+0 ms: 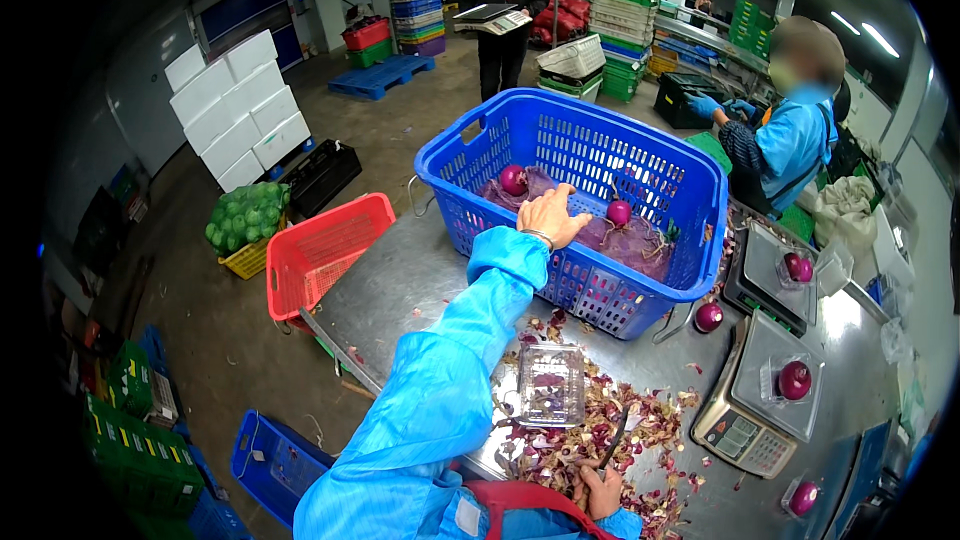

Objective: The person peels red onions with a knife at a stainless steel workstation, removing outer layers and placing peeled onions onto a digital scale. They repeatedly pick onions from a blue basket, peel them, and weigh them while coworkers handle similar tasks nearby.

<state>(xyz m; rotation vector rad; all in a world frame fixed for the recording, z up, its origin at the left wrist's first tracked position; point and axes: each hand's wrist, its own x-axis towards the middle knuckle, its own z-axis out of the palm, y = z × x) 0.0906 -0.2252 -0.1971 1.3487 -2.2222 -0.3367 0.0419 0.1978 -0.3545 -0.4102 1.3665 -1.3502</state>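
Observation:
My left hand (pixel 553 217) reaches over the near rim of a blue plastic basket (pixel 455 162), its fingers stretched out and apart, holding nothing. Inside the basket, a red onion (pixel 513 179) rests on purple mesh bags (pixel 640 247) to the left of that hand, and another onion (pixel 619 212) lies to its right. Low in the view, my right hand (pixel 600 493) is closed on a knife (pixel 614 443), its dark blade pointing up. Just left of the knife sits a clear plastic box (pixel 551 385), among scattered onion skins (pixel 650 430).
Two scales, one pale (pixel 745 440) and one dark (pixel 750 280), stand on the metal table (pixel 370 280) at the right, bearing packed onions. A loose onion (pixel 708 317) lies beside the basket. A red crate (pixel 300 260) stands left. Two people (pixel 800 145) (pixel 500 0) stand beyond.

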